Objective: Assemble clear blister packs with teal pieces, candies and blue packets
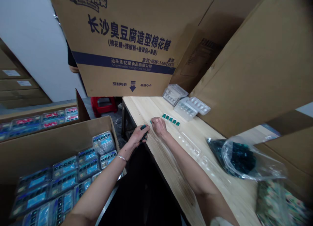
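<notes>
My left hand (140,134) is closed around a bunch of small dark green pieces (143,127) at the near edge of the pale wooden table (186,183). My right hand (158,126) rests on the table just beside it, fingers pinched on one small green piece at its tip. A row of several small green pieces (171,119) lies on the table just beyond my right hand. A clear plastic tray (193,147) lies flat on the table along my right forearm.
Clear blister trays (187,104) are stacked at the table's far end. A plastic bag of dark green pieces (241,159) lies at the right. A carton of packed blue blister packs (66,177) stands at the left. Large cardboard boxes (122,40) wall the back and right; a red stool (104,105) is on the floor.
</notes>
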The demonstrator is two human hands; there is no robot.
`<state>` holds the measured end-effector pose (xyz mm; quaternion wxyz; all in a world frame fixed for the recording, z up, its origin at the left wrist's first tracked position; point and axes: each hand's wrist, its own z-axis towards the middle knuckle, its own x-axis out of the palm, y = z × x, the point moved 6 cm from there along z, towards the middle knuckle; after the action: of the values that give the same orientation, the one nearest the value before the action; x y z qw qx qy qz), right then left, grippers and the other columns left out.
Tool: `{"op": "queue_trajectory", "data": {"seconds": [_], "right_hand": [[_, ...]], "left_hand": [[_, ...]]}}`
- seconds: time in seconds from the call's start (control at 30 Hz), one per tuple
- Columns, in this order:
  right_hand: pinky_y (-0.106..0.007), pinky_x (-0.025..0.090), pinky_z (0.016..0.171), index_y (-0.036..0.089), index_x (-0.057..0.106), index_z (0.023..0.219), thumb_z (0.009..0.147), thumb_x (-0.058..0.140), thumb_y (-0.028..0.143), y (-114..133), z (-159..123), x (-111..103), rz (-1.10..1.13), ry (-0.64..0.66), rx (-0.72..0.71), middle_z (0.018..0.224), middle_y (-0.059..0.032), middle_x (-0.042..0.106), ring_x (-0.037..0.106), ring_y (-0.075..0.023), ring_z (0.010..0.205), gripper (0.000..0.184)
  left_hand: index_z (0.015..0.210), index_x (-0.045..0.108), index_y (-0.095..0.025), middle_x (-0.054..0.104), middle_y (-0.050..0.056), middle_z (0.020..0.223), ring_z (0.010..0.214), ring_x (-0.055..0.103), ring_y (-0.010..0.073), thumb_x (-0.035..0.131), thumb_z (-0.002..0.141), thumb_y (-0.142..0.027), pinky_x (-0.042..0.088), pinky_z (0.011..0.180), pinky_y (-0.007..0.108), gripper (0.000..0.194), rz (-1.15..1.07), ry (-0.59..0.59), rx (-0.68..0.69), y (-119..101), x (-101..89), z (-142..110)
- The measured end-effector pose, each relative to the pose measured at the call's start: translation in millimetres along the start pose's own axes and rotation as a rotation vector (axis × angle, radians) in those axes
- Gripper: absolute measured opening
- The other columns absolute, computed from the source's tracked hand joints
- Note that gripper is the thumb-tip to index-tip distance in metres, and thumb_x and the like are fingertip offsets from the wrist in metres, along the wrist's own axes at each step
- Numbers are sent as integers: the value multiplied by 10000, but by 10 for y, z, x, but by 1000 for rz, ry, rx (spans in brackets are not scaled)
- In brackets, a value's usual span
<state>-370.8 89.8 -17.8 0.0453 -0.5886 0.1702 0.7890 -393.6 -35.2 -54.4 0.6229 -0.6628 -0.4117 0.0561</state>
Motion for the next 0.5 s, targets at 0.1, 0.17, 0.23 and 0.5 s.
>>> {"op": "queue_trajectory", "data": {"seconds": [0.1, 0.17, 0.23, 0.5], "right_hand": [[-231, 401, 695, 154, 677, 799, 825, 479, 168, 40, 19, -51, -13, -20, -19, 859, -80, 685, 598, -163, 812, 201], [-229, 406, 706, 162, 676, 877, 817, 523, 201, 24, 36, -89, 37, -70, -4, 910, -75, 681, 598, -158, 827, 169], [-246, 421, 715, 169, 682, 915, 800, 570, 237, -13, 56, -103, 80, -111, 38, 918, -82, 687, 609, -173, 825, 174], [-240, 448, 659, 174, 721, 718, 732, 537, 109, -31, 111, 9, 178, -154, 133, 738, -73, 717, 642, -177, 696, 195]], "left_hand": [[851, 559, -147, 501, -11, 699, 435, 418, 35, 718, 646, -438, 227, 313, 139, 390, 4, 2, 5, -15, 8, -11], [850, 561, -143, 499, -10, 692, 433, 416, 38, 717, 648, -433, 227, 309, 141, 386, 7, -2, 4, -24, 9, -21], [850, 563, -139, 502, -6, 689, 433, 417, 41, 713, 654, -426, 225, 307, 142, 379, 10, -7, 4, -31, 5, -28], [863, 571, -143, 514, -7, 686, 419, 415, 31, 722, 660, -401, 220, 317, 142, 362, -18, -9, -11, -36, 4, -28]]}}
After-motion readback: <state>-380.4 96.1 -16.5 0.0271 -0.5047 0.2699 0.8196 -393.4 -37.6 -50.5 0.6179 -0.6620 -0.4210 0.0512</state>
